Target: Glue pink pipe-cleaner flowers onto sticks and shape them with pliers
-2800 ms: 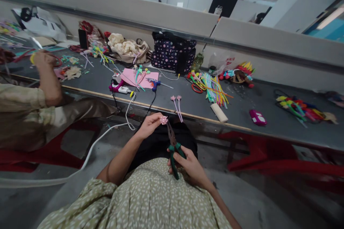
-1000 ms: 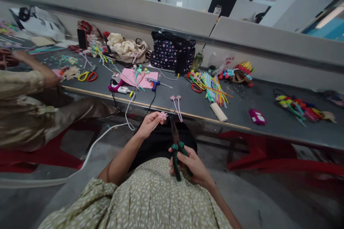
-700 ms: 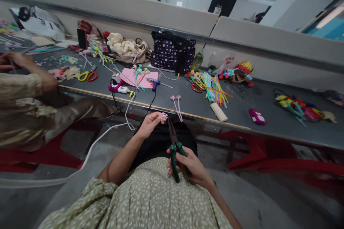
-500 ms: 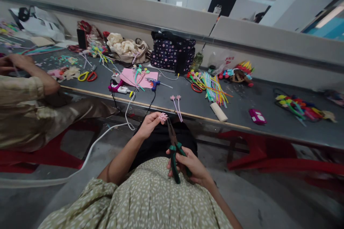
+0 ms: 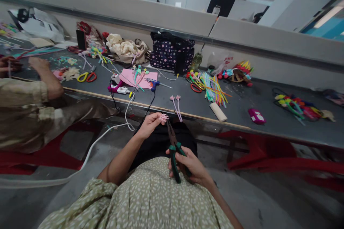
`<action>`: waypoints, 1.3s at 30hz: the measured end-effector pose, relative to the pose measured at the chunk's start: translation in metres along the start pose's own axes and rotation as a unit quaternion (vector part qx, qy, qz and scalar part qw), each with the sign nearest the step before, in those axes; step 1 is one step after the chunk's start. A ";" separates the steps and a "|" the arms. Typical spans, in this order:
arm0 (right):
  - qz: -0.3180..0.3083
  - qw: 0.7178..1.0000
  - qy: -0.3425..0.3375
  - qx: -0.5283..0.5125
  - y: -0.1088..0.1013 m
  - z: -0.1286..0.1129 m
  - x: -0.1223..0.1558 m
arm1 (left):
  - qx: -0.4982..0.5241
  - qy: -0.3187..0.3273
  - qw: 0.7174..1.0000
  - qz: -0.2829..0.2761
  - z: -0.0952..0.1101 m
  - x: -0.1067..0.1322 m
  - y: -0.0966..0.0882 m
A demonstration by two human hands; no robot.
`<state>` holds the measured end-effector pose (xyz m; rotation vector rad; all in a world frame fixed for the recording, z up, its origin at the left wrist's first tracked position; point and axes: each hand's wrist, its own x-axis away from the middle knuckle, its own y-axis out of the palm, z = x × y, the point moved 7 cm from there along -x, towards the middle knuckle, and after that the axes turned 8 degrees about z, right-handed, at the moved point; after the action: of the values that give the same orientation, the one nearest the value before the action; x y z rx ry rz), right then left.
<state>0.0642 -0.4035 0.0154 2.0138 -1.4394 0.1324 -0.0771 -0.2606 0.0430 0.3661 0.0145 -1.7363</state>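
Observation:
My left hand (image 5: 148, 125) pinches a small pink flower (image 5: 163, 118) just below the table's front edge. My right hand (image 5: 189, 166) grips the green handles of long-nose pliers (image 5: 173, 145). The pliers' tip points up and meets the pink flower. Both hands hover above my lap, over a green dotted dress. Two finished pink flowers on stems (image 5: 176, 105) lie on the grey table (image 5: 242, 103) right above my hands.
A glue gun (image 5: 153, 84), pink sheet (image 5: 134, 77), dotted bag (image 5: 172, 52), coloured pipe cleaners (image 5: 213, 87), red scissors (image 5: 197, 87) and a pink phone (image 5: 256, 116) lie on the table. Another person (image 5: 29, 107) sits at left by yellow-red scissors (image 5: 86, 77). Red stools (image 5: 268, 154) stand nearby.
The pliers' tip has moved left, back against the pink flower. The person at left has shifted both hands over the table. My left hand stays in place.

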 end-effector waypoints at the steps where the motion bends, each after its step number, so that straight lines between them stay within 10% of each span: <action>1: 0.002 1.000 -0.005 0.001 0.000 0.000 0.000 | -0.003 0.002 1.000 0.001 0.001 0.000 0.000; 24: 0.114 0.985 -0.097 0.082 -0.008 -0.002 -0.005 | -0.031 0.053 0.998 -0.004 0.009 -0.001 0.001; 39: 0.076 0.992 -0.066 0.081 -0.003 -0.008 0.000 | -0.008 0.027 1.000 0.006 0.003 -0.002 -0.001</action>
<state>0.0690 -0.3991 0.0202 2.0725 -1.7150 0.1898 -0.0781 -0.2594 0.0462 0.3998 0.0651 -1.7133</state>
